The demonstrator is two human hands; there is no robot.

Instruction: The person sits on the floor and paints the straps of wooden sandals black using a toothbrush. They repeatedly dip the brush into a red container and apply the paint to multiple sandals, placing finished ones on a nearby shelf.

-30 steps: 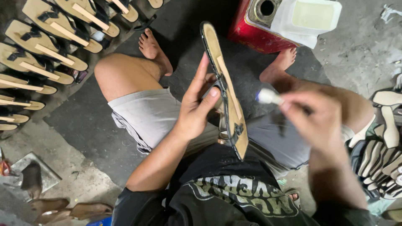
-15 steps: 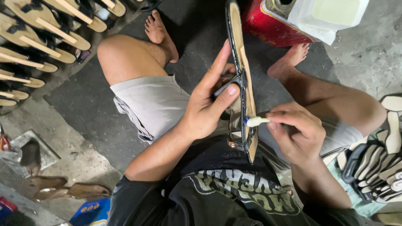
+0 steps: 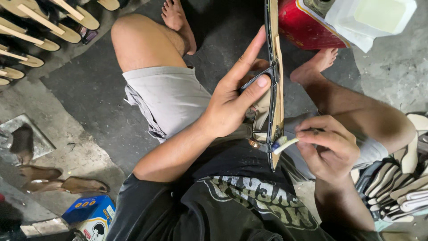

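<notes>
So my left hand [image 3: 232,105] has the sandal sole [image 3: 277,89] gripped edge-up over my lap, thumb pinching a black strap [image 3: 258,80] against it, fingers stretched along the side. My right hand [image 3: 332,149] is closed around a small white brush [image 3: 281,143], bristles touching the sole's lower edge. Red can [image 3: 307,29] sits by my foot, stacked soles [image 3: 401,187] on my right.

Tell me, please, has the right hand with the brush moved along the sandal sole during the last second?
Yes. The right hand has brought the brush down against the sole's lower end, nearer the person's shirt.
</notes>
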